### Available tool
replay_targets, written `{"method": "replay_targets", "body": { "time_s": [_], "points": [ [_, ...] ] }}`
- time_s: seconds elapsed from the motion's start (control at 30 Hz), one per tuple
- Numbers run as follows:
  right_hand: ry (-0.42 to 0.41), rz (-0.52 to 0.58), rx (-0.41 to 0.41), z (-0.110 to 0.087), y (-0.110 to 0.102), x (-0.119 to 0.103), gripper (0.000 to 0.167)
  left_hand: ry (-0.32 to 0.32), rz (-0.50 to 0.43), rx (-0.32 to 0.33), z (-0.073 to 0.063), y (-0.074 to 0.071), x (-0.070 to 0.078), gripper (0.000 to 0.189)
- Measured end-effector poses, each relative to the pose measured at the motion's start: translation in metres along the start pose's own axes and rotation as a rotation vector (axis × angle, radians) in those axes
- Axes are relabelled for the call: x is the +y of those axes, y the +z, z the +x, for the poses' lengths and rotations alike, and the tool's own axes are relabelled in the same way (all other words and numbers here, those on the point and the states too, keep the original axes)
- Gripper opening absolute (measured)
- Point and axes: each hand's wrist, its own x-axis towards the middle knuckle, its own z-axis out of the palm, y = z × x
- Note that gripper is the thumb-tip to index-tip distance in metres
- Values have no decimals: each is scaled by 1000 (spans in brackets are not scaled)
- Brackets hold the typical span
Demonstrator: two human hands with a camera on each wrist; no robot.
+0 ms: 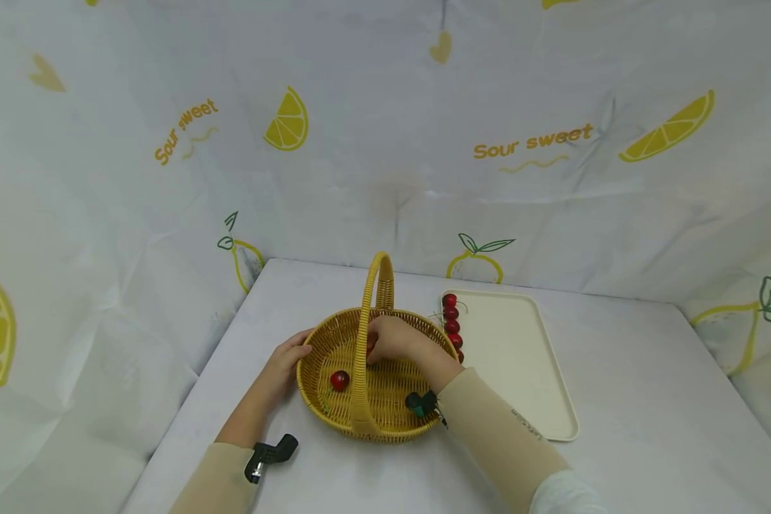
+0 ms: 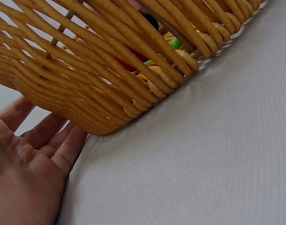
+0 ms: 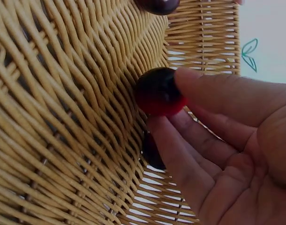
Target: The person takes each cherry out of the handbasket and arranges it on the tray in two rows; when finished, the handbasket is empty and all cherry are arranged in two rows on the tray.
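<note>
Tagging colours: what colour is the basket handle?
The basket handle is yellow; head view shows it best.

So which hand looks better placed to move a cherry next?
The right hand, likely: it pinches a cherry inside the basket and is nearer the tray; the left hand just touches the basket's side.

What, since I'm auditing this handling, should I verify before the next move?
1. Right hand pinching a cherry: ok, the right wrist view shows it.
2. Basket steadied: ok, the left hand touches its side.
3. Basket standing upright: ok.
4. Handle clear of the right hand: cannot tell, they overlap in the head view.
5. Tray cherries lined up: ok, along the left edge of the tray.
</note>
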Motion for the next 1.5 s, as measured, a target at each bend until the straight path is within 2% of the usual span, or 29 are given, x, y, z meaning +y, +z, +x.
{"method": "replay_targets", "body": {
  "time_s": [0.17,0.5,0.67,0.8,0.93,1.2,1.5],
  "points": [
    [-11,-85,-28,0,2,-3,20,4,15,-3,-1,0,-1,51],
    [-47,-128,-129,-3,1,-5,22,-3,18,9,-3,0,-1,50],
    [-85,-107,-128,-11,-9,-8,21,-5,9,9,-4,0,-2,50],
    [-119,-99,-82,-21,-20,-11,19,-15,1,29,-4,0,-2,50],
    [-114,-71,-23,-33,-29,-14,22,-13,-4,22,-3,0,-3,50],
    [-179,62,64,-58,-41,-11,28,-21,5,15,-1,-2,-5,52],
    [-190,233,179,-90,-47,0,33,-18,15,8,2,-1,-4,51]
  ]
}}
